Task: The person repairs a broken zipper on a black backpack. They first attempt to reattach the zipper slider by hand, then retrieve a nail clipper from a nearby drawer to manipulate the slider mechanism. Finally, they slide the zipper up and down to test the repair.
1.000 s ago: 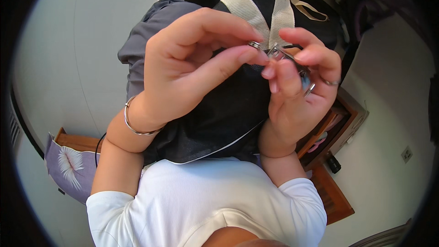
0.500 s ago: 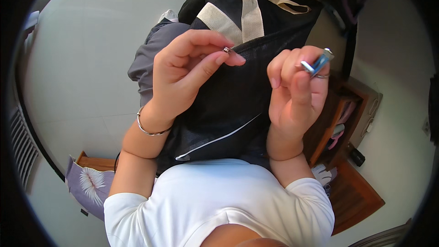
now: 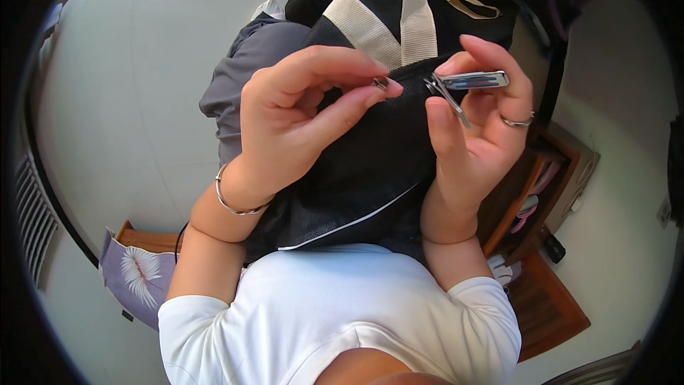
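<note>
Nail clipper in right hand, small metal piece in left hand; hands apart.
Head view: both over the black bag, clipper toward its right side, arms splayed, gripped by thumb and fingers; piece pinched at the left, too small to identify. Step looks like clipper handling; next move calls for a steady pinch.

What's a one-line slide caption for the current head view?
Left hand pinching a small metal piece, right hand holding a nail clipper, above black fabric.
</note>
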`<move>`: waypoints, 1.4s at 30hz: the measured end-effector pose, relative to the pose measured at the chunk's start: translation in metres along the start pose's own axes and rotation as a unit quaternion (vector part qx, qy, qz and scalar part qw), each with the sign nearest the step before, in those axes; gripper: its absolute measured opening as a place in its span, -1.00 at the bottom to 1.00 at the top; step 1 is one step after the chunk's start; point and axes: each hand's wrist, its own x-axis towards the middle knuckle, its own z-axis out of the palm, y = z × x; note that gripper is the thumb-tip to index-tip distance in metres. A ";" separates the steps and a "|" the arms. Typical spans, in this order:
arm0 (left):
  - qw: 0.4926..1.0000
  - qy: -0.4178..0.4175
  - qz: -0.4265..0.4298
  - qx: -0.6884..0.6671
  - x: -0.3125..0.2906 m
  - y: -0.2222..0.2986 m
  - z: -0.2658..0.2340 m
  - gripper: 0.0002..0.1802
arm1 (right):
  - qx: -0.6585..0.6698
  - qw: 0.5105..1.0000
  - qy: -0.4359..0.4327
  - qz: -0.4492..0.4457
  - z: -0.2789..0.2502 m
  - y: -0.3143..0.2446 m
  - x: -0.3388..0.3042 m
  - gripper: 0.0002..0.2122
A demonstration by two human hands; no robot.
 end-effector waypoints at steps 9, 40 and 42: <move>0.999 0.020 0.013 0.035 0.003 0.001 -0.011 -0.82 | 0.050 0.993 -0.068 -0.082 0.007 0.001 0.006 -0.53; 0.999 -0.024 -0.005 0.046 0.006 0.006 -0.016 -0.79 | 0.010 0.975 -0.191 -0.115 -0.007 0.003 0.012 -0.41; 0.999 -0.025 -0.003 0.043 0.006 0.005 -0.017 -0.79 | 0.002 0.973 -0.198 -0.120 -0.007 0.003 0.013 -0.40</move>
